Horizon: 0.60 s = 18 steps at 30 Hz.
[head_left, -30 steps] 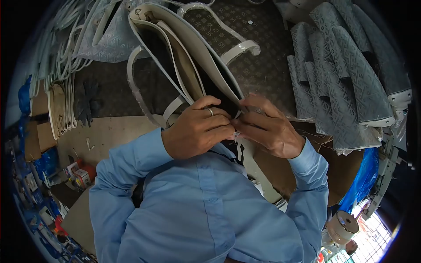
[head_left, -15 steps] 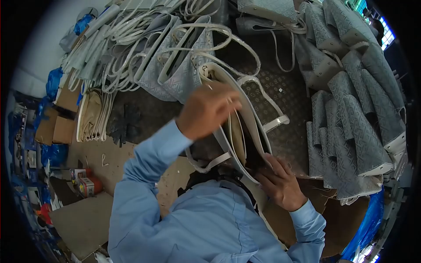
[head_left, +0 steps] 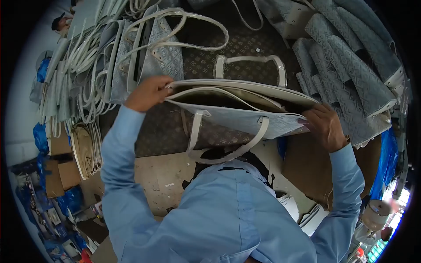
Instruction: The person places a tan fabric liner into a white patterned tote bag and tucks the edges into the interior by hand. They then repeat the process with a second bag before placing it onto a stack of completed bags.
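A pale grey patterned handbag [head_left: 245,115] lies across in front of me, its mouth facing up and showing a beige lining with a divider. My left hand [head_left: 150,93] pinches its left top corner. At the opposite corner, my right hand [head_left: 325,126] has its fingers closed over the rim. One handle [head_left: 258,141] hangs toward my body; the other handle [head_left: 280,70] rests on the table beyond the bag. The bag's underside is hidden.
Similar bags with looped handles [head_left: 164,61] stand at the left back of the dark patterned table [head_left: 206,65]. Stacked grey bag pieces [head_left: 355,79] fill the right side. Cardboard boxes [head_left: 66,173] are at the left, and a blue plastic sheet [head_left: 388,162] hangs at the right.
The bag has swung from pointing away from me to lying crosswise. My left hand has gone from above its opening to its left corner; my right hand has moved right and up.
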Each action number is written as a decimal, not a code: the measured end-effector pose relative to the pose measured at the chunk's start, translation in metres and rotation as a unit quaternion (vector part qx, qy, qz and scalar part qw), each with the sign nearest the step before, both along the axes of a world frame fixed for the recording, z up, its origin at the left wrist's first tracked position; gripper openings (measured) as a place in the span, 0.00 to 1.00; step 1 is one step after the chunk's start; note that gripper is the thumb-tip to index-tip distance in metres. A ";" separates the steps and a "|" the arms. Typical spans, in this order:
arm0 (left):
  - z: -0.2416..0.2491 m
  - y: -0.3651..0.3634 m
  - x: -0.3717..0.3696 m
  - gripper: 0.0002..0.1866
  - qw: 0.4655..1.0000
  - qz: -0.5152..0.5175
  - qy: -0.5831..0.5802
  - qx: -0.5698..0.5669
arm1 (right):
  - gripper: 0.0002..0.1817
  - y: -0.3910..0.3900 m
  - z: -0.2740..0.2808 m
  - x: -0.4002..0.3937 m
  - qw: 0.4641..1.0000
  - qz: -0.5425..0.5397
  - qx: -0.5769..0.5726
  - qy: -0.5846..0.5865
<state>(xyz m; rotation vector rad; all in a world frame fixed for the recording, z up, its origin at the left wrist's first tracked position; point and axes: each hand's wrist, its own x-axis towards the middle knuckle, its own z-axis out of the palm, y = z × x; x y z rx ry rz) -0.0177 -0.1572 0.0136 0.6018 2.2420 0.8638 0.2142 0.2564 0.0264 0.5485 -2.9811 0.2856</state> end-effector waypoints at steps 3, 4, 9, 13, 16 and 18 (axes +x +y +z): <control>-0.002 0.010 0.031 0.16 0.992 -0.003 0.075 0.098 | 0.14 0.022 -0.012 0.002 1.000 0.022 -0.014 -0.011; -0.002 0.016 0.035 0.16 0.991 -0.007 0.071 0.112 | 0.14 0.026 -0.015 0.001 0.999 0.015 -0.041 -0.022; 0.009 0.049 0.041 0.16 0.920 -0.080 0.370 0.101 | 0.22 0.010 -0.010 0.003 0.972 -0.108 -0.175 -0.109; 0.007 0.076 0.026 0.17 0.913 -0.191 0.355 0.069 | 0.24 0.002 -0.006 0.003 0.995 -0.068 -0.069 -0.016; 0.012 0.094 0.002 0.19 0.973 -0.220 0.066 -0.010 | 0.23 -0.016 -0.001 0.002 0.997 -0.037 -0.057 0.036; -0.005 0.102 0.002 0.18 0.953 -0.272 0.124 0.043 | 0.22 -0.035 -0.003 -0.002 0.994 -0.026 -0.074 0.082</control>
